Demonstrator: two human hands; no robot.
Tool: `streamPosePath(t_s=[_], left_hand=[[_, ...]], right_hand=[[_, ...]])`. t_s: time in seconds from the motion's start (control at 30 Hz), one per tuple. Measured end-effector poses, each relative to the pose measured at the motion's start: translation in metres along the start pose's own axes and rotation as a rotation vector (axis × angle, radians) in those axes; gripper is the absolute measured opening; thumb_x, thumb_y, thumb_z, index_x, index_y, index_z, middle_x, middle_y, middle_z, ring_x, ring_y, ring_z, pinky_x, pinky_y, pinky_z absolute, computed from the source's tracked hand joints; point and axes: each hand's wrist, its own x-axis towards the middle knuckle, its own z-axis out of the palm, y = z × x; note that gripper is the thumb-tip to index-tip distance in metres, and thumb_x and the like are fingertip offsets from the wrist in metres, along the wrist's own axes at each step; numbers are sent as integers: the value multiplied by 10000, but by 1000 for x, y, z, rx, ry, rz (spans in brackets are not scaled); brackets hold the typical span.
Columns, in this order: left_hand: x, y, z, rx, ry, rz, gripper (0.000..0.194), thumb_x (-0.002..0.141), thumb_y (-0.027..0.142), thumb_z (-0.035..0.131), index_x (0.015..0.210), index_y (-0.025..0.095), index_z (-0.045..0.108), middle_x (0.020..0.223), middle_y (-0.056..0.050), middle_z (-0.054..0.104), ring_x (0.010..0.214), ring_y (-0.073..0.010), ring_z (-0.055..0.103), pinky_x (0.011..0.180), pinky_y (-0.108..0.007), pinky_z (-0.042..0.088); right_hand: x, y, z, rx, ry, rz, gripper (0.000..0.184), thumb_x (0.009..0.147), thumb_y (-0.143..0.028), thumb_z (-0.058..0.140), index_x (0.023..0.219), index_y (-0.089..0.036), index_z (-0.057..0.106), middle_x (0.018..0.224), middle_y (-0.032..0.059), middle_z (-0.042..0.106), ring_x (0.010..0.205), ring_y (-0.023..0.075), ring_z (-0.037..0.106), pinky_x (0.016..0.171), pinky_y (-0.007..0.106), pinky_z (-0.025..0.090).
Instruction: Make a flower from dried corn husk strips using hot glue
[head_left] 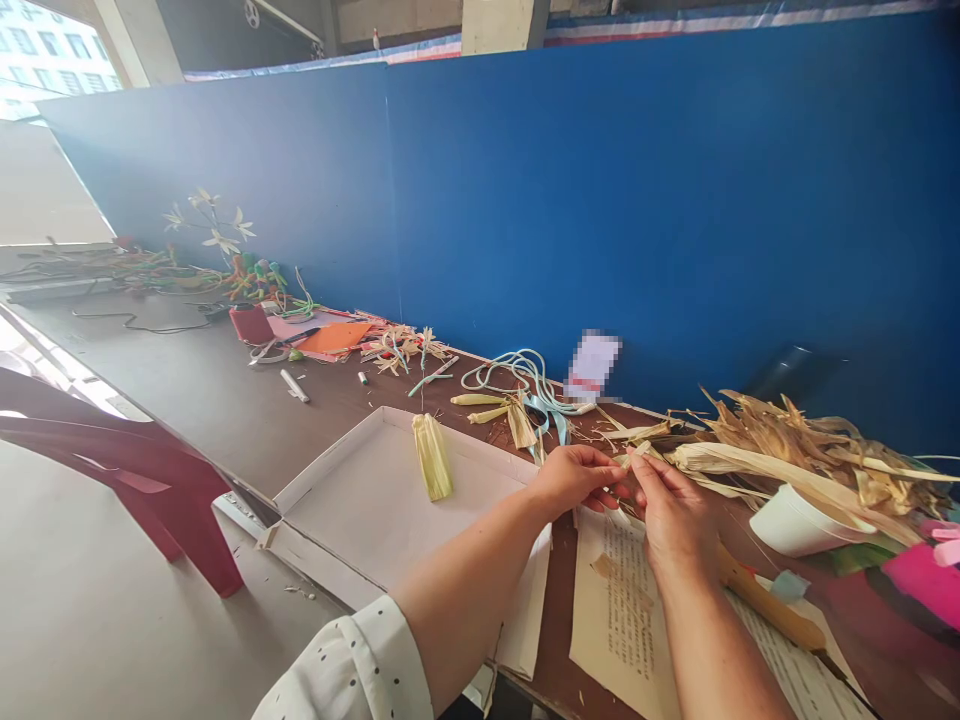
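My left hand (pixel 576 478) and my right hand (pixel 679 515) meet above the table, fingertips pinched together on a small pale strip of corn husk (pixel 637 452). Fingers hide most of the strip. Below them lie printed sheets (pixel 615 610) with husk scraps on top. A flat yellow-green piece of corn husk (pixel 433 458) rests in the open white cardboard box (pixel 330 500) to the left. Just right of my right hand is a long cream husk (pixel 765 470), in front of a heap of dry brown husks (pixel 802 430).
A white cup (pixel 806 520) lies tilted at right, near a tan-handled tool (pixel 776 605) with a dark cord. Pale blue cord (pixel 517 370) and husk flowers (pixel 401 348) lie along the blue partition (pixel 600 200). A red chair (pixel 150 480) stands at left.
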Motion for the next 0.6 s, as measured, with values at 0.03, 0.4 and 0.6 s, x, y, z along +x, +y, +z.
streamPosePath(t_s=[0.03, 0.4, 0.6], left_hand=[[0, -1, 0, 0, -3, 5, 335, 695, 410, 734, 865, 141, 629, 739, -23, 676, 529, -78, 593, 495, -187, 423], [1, -1, 1, 8, 8, -2, 402, 647, 444, 761, 902, 149, 663, 747, -25, 687, 533, -78, 585, 503, -192, 411], [1, 0, 2, -1, 22, -11, 434, 635, 437, 772, 938, 148, 658, 733, -28, 686, 519, -75, 575, 500, -191, 403]], right_hand=[[0, 0, 0, 10, -3, 8, 490, 621, -491, 770, 1025, -216, 732, 570, -22, 528, 462, 89, 346, 404, 237, 264], [-2, -4, 3, 114, -21, 73, 447, 602, -446, 791, 982, -218, 731, 542, -43, 474, 455, 80, 304, 405, 234, 223], [-4, -8, 5, 134, -8, 82, 400, 591, -425, 794, 913, -196, 730, 520, -50, 438, 452, 78, 303, 396, 229, 206]])
